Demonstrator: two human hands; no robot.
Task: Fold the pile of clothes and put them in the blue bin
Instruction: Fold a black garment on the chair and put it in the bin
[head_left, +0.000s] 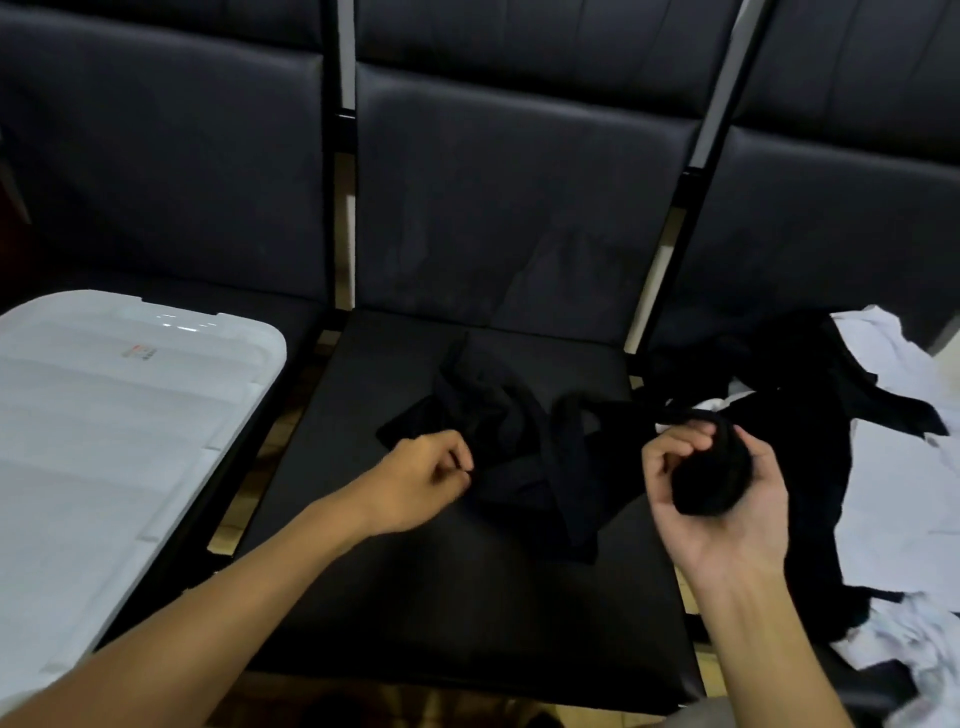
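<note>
We see our left hand (423, 475) and right hand (722, 499) both bare, with no gloves, rings, watch or bracelet. Back from each grip, our wrists and forearms stay uncovered to the frame's lower edge, with no sleeve showing.

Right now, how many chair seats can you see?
3: the middle seat holding the black garment, the left one under the white lid, the right one mostly hidden under the clothes pile.

Seat front (415, 597) bare; clothes pile (857, 415) probably crowds right.
</note>
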